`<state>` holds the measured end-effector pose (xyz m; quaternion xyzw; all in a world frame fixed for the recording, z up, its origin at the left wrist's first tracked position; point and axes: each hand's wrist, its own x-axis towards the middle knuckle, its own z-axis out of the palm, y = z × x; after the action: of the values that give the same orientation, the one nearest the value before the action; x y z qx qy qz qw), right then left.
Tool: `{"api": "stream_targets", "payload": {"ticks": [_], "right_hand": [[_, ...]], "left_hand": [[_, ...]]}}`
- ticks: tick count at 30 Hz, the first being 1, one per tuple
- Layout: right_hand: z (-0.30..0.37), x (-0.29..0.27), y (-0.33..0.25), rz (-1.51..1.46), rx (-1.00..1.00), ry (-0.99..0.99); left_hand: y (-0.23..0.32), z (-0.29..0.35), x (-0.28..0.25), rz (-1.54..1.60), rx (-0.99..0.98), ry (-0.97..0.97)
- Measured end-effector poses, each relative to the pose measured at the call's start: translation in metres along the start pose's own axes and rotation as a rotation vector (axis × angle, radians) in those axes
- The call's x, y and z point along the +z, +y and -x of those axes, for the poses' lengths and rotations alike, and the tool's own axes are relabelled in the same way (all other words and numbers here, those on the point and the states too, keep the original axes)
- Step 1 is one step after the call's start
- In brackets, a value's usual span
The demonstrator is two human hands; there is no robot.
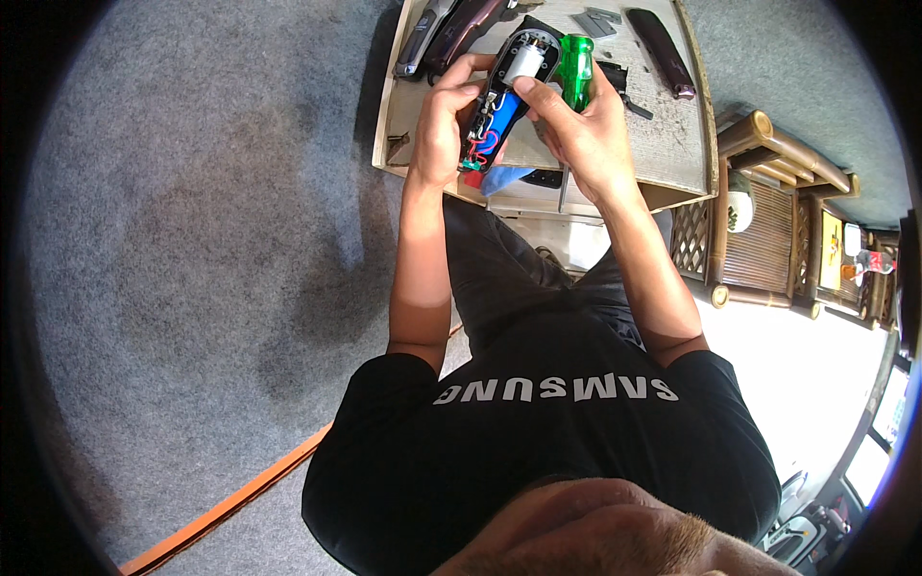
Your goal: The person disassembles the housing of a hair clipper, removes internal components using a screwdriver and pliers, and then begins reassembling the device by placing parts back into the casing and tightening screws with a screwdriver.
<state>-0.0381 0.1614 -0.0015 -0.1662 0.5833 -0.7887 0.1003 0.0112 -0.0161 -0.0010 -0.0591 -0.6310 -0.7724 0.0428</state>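
Observation:
An opened hair clipper point(488, 123) lies tilted in my left hand point(442, 125), whose fingers wrap its side. Its inside shows a silver motor point(525, 63), a blue battery point(501, 112) and red wires near a small green board. My right hand point(588, 134) is closed round a screwdriver with a clear green handle point(576, 69); its metal shaft points back toward my body. With the thumb of that hand I touch the clipper by the lower end of the motor. The right fingers behind the clipper are partly hidden.
Below my hands is a pale worktable point(663, 144) with a raised edge. Dark clippers point(468, 34) lie at its far left, and a long maroon clipper cover point(661, 53) at the right. Small black parts point(615, 77) lie beside the screwdriver. Bamboo furniture point(759, 230) stands to the right.

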Motion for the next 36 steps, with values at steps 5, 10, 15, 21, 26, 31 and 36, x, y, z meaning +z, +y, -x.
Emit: {"api": "stream_targets", "payload": {"ticks": [5,10,15,21,26,31,36], "right_hand": [[0.0004,0.0009,-0.0008,-0.011,-0.007,0.018],[0.0001,-0.0003,-0.0017,-0.063,0.037,0.004],[0.0012,-0.0013,-0.0027,-0.067,0.042,-0.013],[0.0020,0.0003,-0.0031,-0.092,0.029,-0.007],[0.0020,0.0005,-0.0028,-0.087,0.044,-0.005],[0.0020,0.0001,-0.0031,-0.083,0.050,-0.007],[0.0016,0.0002,-0.0039,-0.067,0.034,-0.006]], "left_hand": [[-0.0030,0.0002,-0.0043,0.102,0.033,-0.047],[-0.0015,-0.0012,-0.0011,0.018,0.029,-0.011],[-0.0032,-0.0007,-0.0059,0.021,0.035,-0.048],[0.0030,0.0003,0.0019,0.033,0.006,-0.026],[0.0004,-0.0004,-0.0013,0.014,0.012,-0.056],[0.0005,-0.0008,-0.0008,0.026,0.010,-0.052],[0.0024,0.0008,0.0017,0.027,-0.005,-0.013]]}}
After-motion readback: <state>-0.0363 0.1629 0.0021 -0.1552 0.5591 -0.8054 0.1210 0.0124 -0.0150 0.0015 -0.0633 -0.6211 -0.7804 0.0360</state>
